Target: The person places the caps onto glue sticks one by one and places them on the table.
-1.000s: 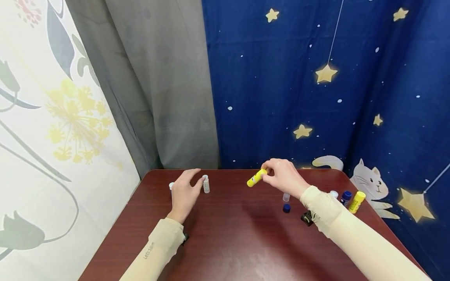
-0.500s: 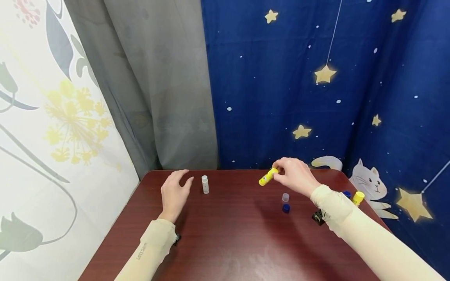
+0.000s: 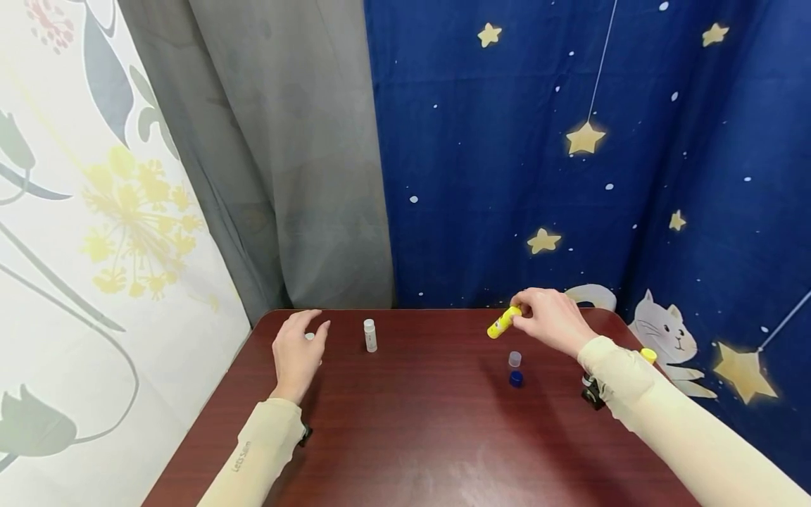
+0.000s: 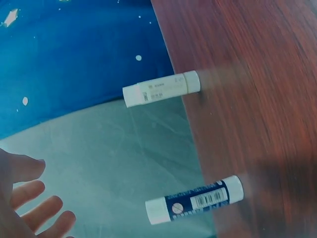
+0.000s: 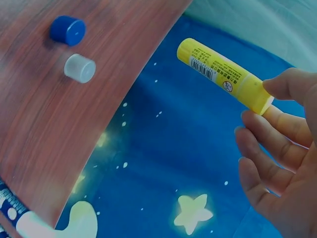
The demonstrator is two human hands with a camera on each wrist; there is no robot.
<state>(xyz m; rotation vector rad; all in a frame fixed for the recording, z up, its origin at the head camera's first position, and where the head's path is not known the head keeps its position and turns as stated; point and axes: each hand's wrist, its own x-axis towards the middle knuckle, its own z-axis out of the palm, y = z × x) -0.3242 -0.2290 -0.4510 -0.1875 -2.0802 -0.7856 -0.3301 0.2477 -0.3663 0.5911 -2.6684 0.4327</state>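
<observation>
My right hand (image 3: 552, 320) pinches a yellow glue stick (image 5: 223, 74) by one end between thumb and fingers, tilted and raised over the far right of the table. My left hand (image 3: 296, 355) holds nothing; thumb and fingers are spread apart. Right of it a white glue stick (image 3: 370, 336) stands upright. A blue glue stick with white ends (image 4: 198, 200) also stands upright, mostly hidden behind the left hand in the head view. Below the held stick, a translucent cap (image 3: 515, 359) and a dark blue cap (image 3: 516, 379) sit on the table.
Behind my right sleeve the top of another yellow glue stick (image 3: 648, 355) shows. At the lower left of the right wrist view lies part of a blue and white stick (image 5: 15, 208). Curtains (image 3: 475, 176) hang beyond the reddish-brown table (image 3: 418, 422).
The right hand has carried the yellow glue stick to the right. My left hand has drawn leftward, away from the white glue stick, and now covers most of the blue one.
</observation>
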